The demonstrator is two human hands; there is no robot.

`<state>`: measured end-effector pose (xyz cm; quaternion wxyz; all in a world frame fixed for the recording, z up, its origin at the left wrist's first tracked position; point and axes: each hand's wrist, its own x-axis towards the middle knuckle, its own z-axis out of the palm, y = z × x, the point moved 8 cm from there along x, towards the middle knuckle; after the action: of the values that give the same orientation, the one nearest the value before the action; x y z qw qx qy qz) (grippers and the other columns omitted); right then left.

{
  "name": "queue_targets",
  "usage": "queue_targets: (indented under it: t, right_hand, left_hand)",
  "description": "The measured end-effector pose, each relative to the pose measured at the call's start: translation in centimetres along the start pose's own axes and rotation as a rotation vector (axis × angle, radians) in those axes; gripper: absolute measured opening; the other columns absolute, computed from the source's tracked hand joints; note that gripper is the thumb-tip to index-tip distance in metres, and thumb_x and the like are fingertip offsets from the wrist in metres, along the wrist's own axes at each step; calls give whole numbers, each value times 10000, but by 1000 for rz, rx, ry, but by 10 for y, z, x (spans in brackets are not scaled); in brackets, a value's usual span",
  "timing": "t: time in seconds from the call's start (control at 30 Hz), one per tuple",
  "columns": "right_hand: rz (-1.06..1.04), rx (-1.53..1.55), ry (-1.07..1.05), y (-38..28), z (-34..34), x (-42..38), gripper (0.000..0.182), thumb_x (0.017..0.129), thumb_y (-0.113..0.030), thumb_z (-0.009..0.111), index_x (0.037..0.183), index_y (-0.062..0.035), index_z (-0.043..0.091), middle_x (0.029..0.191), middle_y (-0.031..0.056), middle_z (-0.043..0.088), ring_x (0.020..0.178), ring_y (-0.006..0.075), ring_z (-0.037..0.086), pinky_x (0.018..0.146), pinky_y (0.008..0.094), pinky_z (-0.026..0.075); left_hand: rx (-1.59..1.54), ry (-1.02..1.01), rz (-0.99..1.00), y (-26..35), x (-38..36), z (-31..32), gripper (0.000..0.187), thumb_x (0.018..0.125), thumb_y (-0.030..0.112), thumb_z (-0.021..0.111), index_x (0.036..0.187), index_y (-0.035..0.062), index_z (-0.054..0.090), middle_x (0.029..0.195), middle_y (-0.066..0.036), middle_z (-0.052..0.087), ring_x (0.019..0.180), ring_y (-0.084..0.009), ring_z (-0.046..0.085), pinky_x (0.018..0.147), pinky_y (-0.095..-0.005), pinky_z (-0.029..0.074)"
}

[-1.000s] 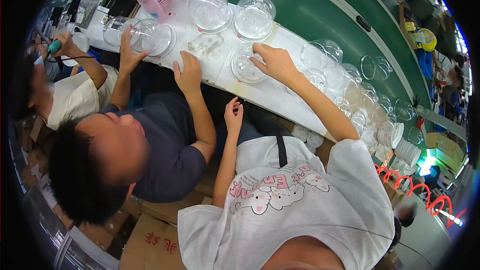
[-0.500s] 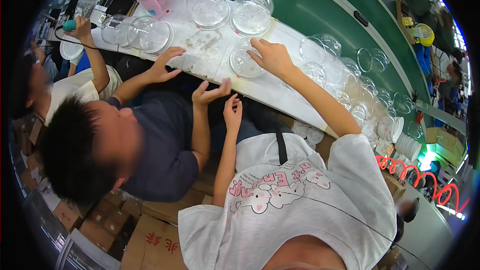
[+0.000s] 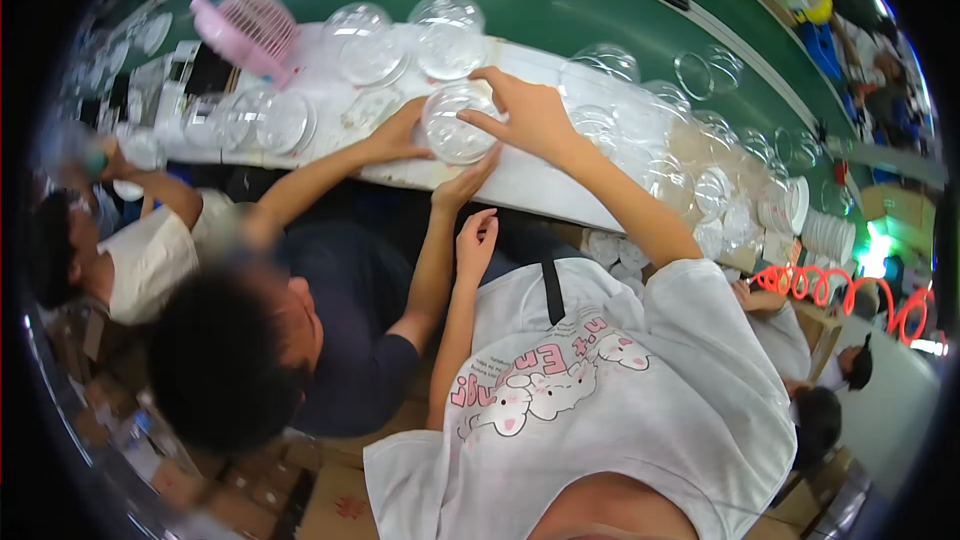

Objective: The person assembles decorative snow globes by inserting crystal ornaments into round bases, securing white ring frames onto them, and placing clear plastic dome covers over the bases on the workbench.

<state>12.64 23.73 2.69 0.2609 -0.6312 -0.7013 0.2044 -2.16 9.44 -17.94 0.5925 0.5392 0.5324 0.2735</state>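
Observation:
My right hand (image 3: 535, 120) reaches over the white board with thumb and fingers spread around the right side of a clear round dome (image 3: 455, 128). The dome has a pale disc-like base. Two hands of a co-worker touch it from the left and below, one hand (image 3: 398, 132) at its left edge and the other (image 3: 462, 183) under its lower edge. My left hand (image 3: 477, 243) is below the board's front edge, fingers curled in and nothing visible in them. Two more clear domes (image 3: 365, 45) (image 3: 448, 37) stand behind.
A pink fan (image 3: 247, 32) and more clear domes (image 3: 270, 122) are at the left. Several clear covers (image 3: 668, 175) crowd the right, near stacked white discs (image 3: 828, 238) and a red coiled hose (image 3: 800, 282). The co-worker in dark blue (image 3: 350, 315) sits close at my left.
The co-worker's hands have closed in on the dome from both sides. My right hand remains at the dome, its thumb now over it. The view has shifted.

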Motion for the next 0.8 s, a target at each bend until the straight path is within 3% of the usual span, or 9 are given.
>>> queue_targets:
  t: [0.1, 0.13, 0.2, 0.23, 0.37, 0.63, 0.73, 0.77, 0.8]
  right_hand:
    - [68, 619, -34, -55, -99, -46, 269, 799, -254, 641, 985, -65, 597, 596, 1, 547, 502, 105, 501, 472, 262, 377]
    - [73, 921, -47, -83, -137, -70, 186, 803, -152, 632, 953, -43, 614, 614, -6, 560, 521, 72, 485, 490, 259, 376]
    - [-150, 1165, -44, -123, -203, -119, 155, 809, -151, 622, 923, -47, 612, 616, 2, 560, 519, 77, 485, 481, 258, 372]
    - [-294, 1219, -43, -137, -229, -142, 140, 811, -150, 617, 908, -50, 611, 618, 6, 559, 519, 80, 485, 476, 257, 369]
    - [-647, 1198, 12, -153, -277, -202, 94, 822, -149, 598, 849, -59, 608, 623, 21, 559, 515, 91, 485, 457, 253, 360]
    - [-856, 1110, 154, -141, -296, -251, 137, 843, -145, 559, 731, -79, 600, 633, 51, 557, 508, 113, 485, 420, 246, 342]
    - [-919, 1140, 254, -116, -298, -266, 182, 851, -144, 544, 687, -86, 598, 637, 62, 556, 506, 121, 485, 405, 244, 335]
    - [-903, 1177, 331, -100, -297, -272, 198, 854, -143, 539, 672, -89, 597, 639, 66, 556, 505, 124, 485, 401, 243, 333]
    - [-556, 1155, 725, -52, -288, -280, 166, 861, -146, 533, 720, -85, 594, 626, 30, 518, 489, 94, 440, 414, 219, 310]
  left_hand:
    - [18, -54, 26, 6, 4, 1, 193, 862, 112, 561, 1035, 36, 597, 918, -63, 595, 802, -123, 579, 681, -229, 466]
    - [31, -63, 17, 14, 4, 2, 199, 861, 112, 562, 1043, 40, 598, 925, -55, 604, 809, -121, 581, 693, -230, 467]
    - [253, -48, -55, 41, 2, 17, 214, 871, 118, 549, 1059, 26, 593, 938, -70, 629, 839, -127, 593, 717, -235, 469]
    - [-13, -155, 23, 24, 9, 19, 219, 875, 120, 544, 1063, 18, 591, 944, -80, 636, 850, -131, 597, 726, -236, 469]
    - [-7, -274, -43, 37, 20, 49, 262, 886, 150, 547, 1101, 3, 577, 940, -70, 630, 874, -117, 577, 766, -231, 435]
    - [44, -464, -37, 62, 22, 100, 274, 897, 193, 531, 1112, 27, 568, 969, -78, 621, 918, -148, 581, 781, -255, 427]
    - [20, -479, -76, 64, 18, 106, 249, 901, 143, 523, 1097, -6, 560, 962, -94, 622, 927, -153, 581, 836, -254, 434]
    - [33, -477, -69, 65, 19, 107, 250, 901, 141, 522, 1098, -9, 558, 961, -94, 621, 924, -153, 581, 838, -255, 435]
    - [44, -472, -64, 65, 19, 105, 252, 901, 140, 521, 1098, -13, 557, 960, -93, 621, 922, -152, 582, 839, -255, 435]
